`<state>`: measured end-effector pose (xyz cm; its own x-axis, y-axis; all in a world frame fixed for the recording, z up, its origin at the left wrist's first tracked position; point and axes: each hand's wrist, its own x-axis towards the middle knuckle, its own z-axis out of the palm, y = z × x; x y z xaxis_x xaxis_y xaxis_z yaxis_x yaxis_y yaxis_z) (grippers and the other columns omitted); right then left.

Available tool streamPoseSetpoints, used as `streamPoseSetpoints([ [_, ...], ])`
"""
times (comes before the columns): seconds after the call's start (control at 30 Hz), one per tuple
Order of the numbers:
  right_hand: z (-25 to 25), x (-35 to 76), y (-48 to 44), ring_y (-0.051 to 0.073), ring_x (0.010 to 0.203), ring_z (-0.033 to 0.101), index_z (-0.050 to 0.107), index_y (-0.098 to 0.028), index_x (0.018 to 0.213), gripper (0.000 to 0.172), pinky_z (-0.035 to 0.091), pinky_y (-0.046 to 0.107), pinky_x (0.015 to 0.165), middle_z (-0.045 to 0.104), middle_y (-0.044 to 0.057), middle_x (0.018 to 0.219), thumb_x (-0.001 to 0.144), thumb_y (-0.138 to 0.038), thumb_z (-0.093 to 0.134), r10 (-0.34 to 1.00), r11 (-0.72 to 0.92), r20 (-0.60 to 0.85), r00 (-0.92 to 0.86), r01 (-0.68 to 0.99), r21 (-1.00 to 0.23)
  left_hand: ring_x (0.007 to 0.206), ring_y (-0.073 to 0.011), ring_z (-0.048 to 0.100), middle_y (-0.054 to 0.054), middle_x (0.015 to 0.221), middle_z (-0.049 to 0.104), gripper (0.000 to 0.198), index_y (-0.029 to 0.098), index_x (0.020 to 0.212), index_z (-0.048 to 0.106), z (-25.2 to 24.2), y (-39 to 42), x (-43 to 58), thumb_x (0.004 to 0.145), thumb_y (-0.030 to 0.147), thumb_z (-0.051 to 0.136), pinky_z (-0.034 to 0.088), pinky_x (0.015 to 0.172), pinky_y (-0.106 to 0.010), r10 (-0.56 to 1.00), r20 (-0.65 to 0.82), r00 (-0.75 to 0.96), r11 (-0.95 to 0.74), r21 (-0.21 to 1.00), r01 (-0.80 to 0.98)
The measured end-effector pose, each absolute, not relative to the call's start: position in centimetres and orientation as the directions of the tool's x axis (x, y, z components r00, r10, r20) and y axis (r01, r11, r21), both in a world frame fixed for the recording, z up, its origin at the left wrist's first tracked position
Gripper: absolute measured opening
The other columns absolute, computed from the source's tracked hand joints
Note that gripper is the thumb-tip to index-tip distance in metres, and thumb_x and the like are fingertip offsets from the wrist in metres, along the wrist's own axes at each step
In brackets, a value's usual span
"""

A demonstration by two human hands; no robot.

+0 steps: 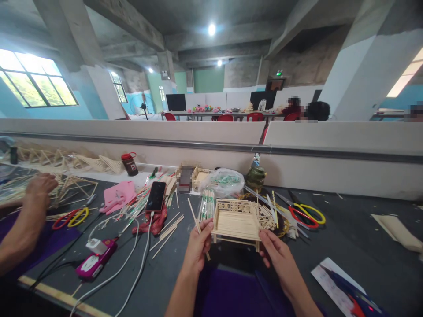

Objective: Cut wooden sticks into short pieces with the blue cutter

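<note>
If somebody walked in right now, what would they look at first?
Probably the little wooden bench, low in the middle, held by its ends between the person's left hand, which also has a thin stick, and right hand. Next might come the bright scissors with red and yellow handles, on the table to the bench's right, and the purple-pink power strip at the lower left.

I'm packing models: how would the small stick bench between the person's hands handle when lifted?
The small stick bench is probably light, being built of thin wooden sticks. Its seat likely feels stiff, with sticks set side by side. The openwork back may be fragile, being small pieces with gaps.
</note>
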<state>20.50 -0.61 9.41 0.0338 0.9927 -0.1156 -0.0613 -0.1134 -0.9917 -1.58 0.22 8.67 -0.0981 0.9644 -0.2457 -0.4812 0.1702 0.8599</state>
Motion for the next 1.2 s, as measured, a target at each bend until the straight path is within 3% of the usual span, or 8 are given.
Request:
streamPoseSetpoints([
  [0.23, 10.3, 20.3, -1.1, 0.011, 0.046, 0.046, 0.066, -0.020, 0.100, 0.048, 0.033, 0.020, 0.040, 0.053, -0.004, 0.054, 0.072, -0.059, 0.065, 0.995, -0.037, -0.034, 0.089, 0.031, -0.999, 0.034, -0.0002, 0.021, 0.011, 0.043, 0.035, 0.050, 0.013, 0.089, 0.064, 8.4, 0.4, -1.5, 0.058, 0.050, 0.079, 0.009, 0.034, -0.014, 0.957, -0.270, -0.109, 0.189, 0.862, -0.470],
  [0.47, 10.9, 20.0, -1.5, 0.015, 0.067, 0.057, 0.066, -0.019, 0.096, 0.042, 0.045, 0.022, 0.060, 0.065, 0.001, 0.078, 0.076, -0.056, 0.062, 0.991, 0.068, 0.085, 0.106, 0.152, -0.986, 0.034, -0.0008, 0.021, 0.009, 0.040, 0.035, 0.049, 0.016, 0.068, 0.052, 7.6, 0.2, -1.2, 0.067, 0.062, 0.067, 0.007, 0.035, -0.015, 0.961, -0.252, -0.116, 0.174, 0.874, -0.454],
  [0.6, 10.9, 19.9, -1.7, 0.019, 0.076, 0.061, 0.065, -0.019, 0.098, 0.039, 0.048, 0.023, 0.065, 0.068, 0.004, 0.084, 0.078, -0.053, 0.062, 0.994, 0.079, 0.089, 0.061, 0.153, -0.985, 0.035, -0.0009, 0.023, 0.009, 0.044, 0.035, 0.051, 0.016, 0.068, 0.050, 8.2, -0.1, -0.9, 0.065, 0.064, 0.067, 0.007, 0.034, -0.015, 0.959, -0.258, -0.116, 0.177, 0.868, -0.463],
  [0.73, 11.0, 19.9, -2.0, 0.022, 0.085, 0.062, 0.067, -0.019, 0.101, 0.041, 0.049, 0.024, 0.068, 0.070, 0.006, 0.094, 0.079, -0.053, 0.060, 0.993, 0.097, 0.107, 0.042, 0.193, -0.976, 0.033, -0.0006, 0.023, 0.011, 0.042, 0.037, 0.047, 0.016, 0.080, 0.057, 9.3, -0.6, -0.3, 0.059, 0.053, 0.077, 0.011, 0.034, -0.015, 0.952, -0.255, -0.169, 0.165, 0.893, -0.419],
  [0.83, 10.9, 19.7, -2.3, 0.023, 0.092, 0.062, 0.066, -0.020, 0.107, 0.043, 0.050, 0.026, 0.072, 0.069, 0.007, 0.106, 0.081, -0.053, 0.057, 0.993, 0.112, 0.117, 0.015, 0.195, -0.974, 0.034, -0.0032, 0.036, 0.008, 0.046, 0.049, 0.047, 0.016, 0.090, 0.061, 9.9, -0.8, 0.3, 0.057, 0.044, 0.081, 0.022, 0.035, -0.014, 0.943, -0.221, -0.250, 0.110, 0.913, -0.393],
  [0.97, 10.4, 19.3, -2.8, 0.024, 0.100, 0.061, 0.064, -0.022, 0.112, 0.041, 0.049, 0.028, 0.083, 0.066, 0.008, 0.115, 0.085, -0.050, 0.053, 0.986, 0.158, 0.164, 0.008, 0.215, -0.964, 0.068, -0.0150, 0.064, -0.004, 0.078, 0.070, 0.050, 0.015, 0.098, 0.063, 9.6, -0.8, 0.7, 0.058, 0.038, 0.081, 0.048, 0.058, -0.021, 0.948, -0.124, -0.294, 0.001, 0.923, -0.386],
  [1.07, 9.9, 18.8, -3.2, 0.023, 0.106, 0.059, 0.059, -0.023, 0.119, 0.040, 0.048, 0.029, 0.087, 0.063, 0.007, 0.121, 0.087, -0.046, 0.052, 0.978, 0.202, 0.206, -0.011, 0.247, -0.948, 0.091, -0.0198, 0.065, -0.007, 0.101, 0.070, 0.052, 0.017, 0.109, 0.061, 8.7, -0.9, 0.8, 0.063, 0.037, 0.078, 0.051, 0.077, -0.027, 0.950, -0.071, -0.306, -0.053, 0.924, -0.378],
  [1.2, 9.5, 18.2, -3.3, 0.022, 0.109, 0.058, 0.053, -0.022, 0.123, 0.044, 0.048, 0.030, 0.090, 0.061, 0.008, 0.122, 0.085, -0.044, 0.054, 0.973, 0.215, 0.229, 0.011, 0.309, -0.926, 0.099, -0.0187, 0.063, -0.005, 0.109, 0.067, 0.053, 0.021, 0.113, 0.058, 7.7, -1.1, 0.9, 0.066, 0.037, 0.077, 0.049, 0.086, -0.028, 0.931, -0.051, -0.362, -0.085, 0.933, -0.350],
])
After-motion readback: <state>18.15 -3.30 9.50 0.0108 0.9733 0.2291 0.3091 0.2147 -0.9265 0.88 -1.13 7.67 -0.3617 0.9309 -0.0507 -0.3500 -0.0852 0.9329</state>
